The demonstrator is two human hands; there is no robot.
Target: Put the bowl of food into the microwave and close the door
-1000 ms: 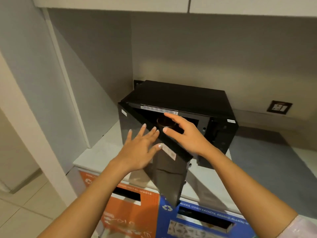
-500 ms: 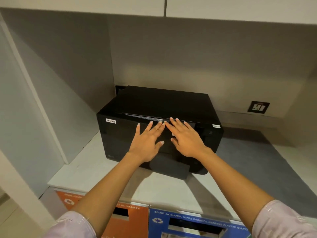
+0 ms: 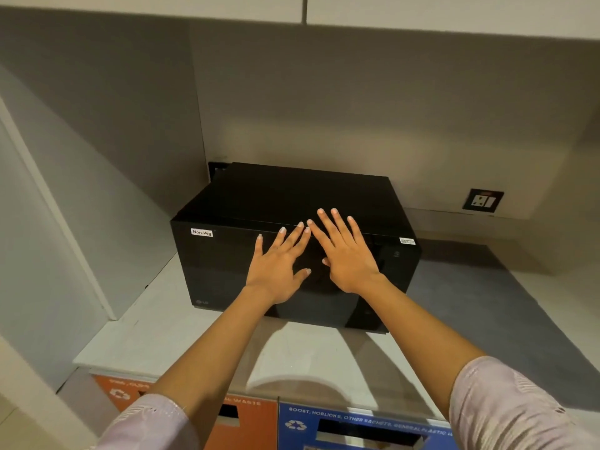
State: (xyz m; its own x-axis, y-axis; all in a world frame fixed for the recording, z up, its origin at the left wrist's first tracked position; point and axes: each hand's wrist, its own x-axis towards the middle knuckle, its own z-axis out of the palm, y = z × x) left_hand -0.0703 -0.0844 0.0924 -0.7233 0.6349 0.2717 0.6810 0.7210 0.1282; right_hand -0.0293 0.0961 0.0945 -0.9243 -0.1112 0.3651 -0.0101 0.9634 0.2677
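Observation:
A black microwave [image 3: 227, 203] stands on the pale counter [image 3: 156, 332], against the back wall. Its glossy door [image 3: 214, 271] is flush with the front and carries a white "Non-Veg" sticker at the top left. My left hand [image 3: 279, 264] lies flat on the door, fingers spread. My right hand [image 3: 344, 251] lies flat beside it, fingertips reaching over the top edge. Both hands hold nothing. The bowl is out of sight behind the dark door.
A wall socket [image 3: 482, 200] sits on the back wall to the right. A grey mat [image 3: 487, 306] covers the counter right of the microwave. Below the counter front are an orange bin flap [image 3: 246, 420] and a blue bin flap [image 3: 357, 427]. Cabinets hang overhead.
A second ago the door hung open with the bowl visible inside. Both hands pushed it shut, and they still rest flat on it.

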